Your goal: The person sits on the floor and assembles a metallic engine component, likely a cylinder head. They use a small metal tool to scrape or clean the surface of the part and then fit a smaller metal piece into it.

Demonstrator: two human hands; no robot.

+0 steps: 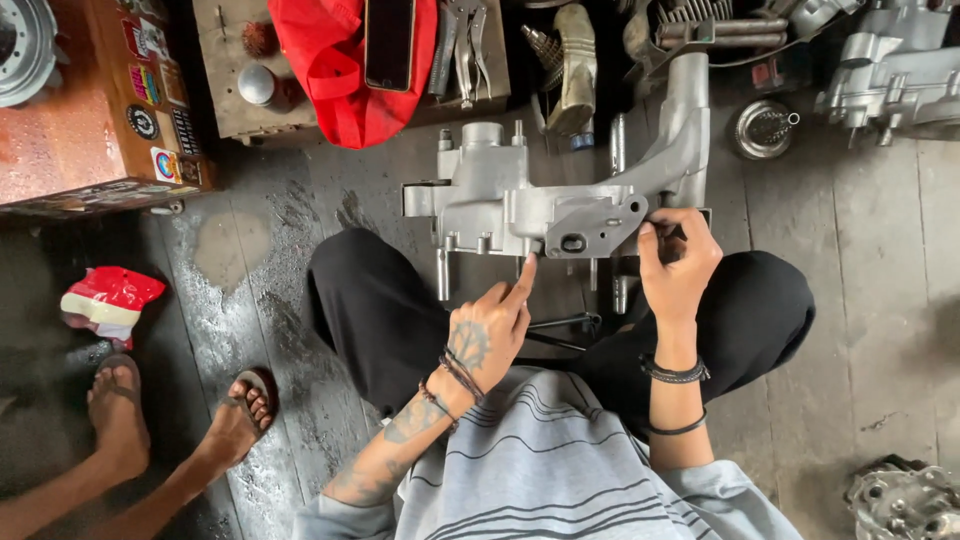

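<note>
While the seated person's right hand [678, 262] pinches the right edge of a silver engine crankcase [540, 200] standing on the dark floor [880, 300] before their knees, the left hand [492, 330] touches its lower edge with one outstretched finger.

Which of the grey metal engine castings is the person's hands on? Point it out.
The engine casing standing between the knees: the left hand points a finger at its lower edge, and the right hand grips its right end. The castings top right and bottom right lie untouched.
</note>
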